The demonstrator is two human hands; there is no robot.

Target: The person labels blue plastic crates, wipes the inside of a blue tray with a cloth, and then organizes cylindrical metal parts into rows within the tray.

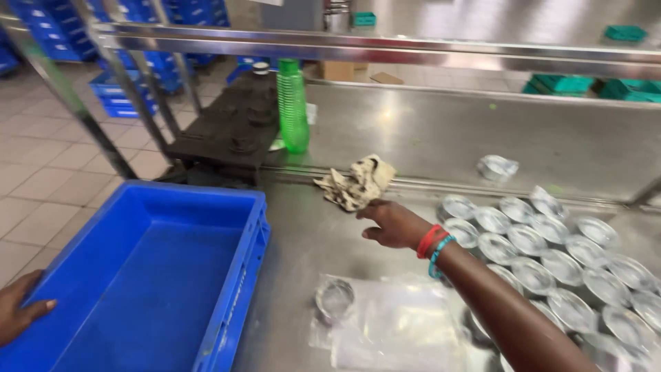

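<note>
My right hand [394, 224] reaches out over the steel table [296, 227], with red and teal bands on the wrist. Its curled fingertips touch the near edge of a crumpled, stained cloth [354, 182]; the thumb is apart from the fingers and nothing lies between them. My left hand [17, 313] is at the bottom left and grips the near-left rim of a large empty blue crate [231, 303], thumb inside. The crate stands on the table's left end.
Several small round foil cups [544, 255] crowd the table at right, with one more [497, 167] on the raised steel ledge. A clear plastic bag [399, 331] and a single cup [335, 300] lie near me. A green bottle [294, 107] and a black tray [231, 127] stand behind.
</note>
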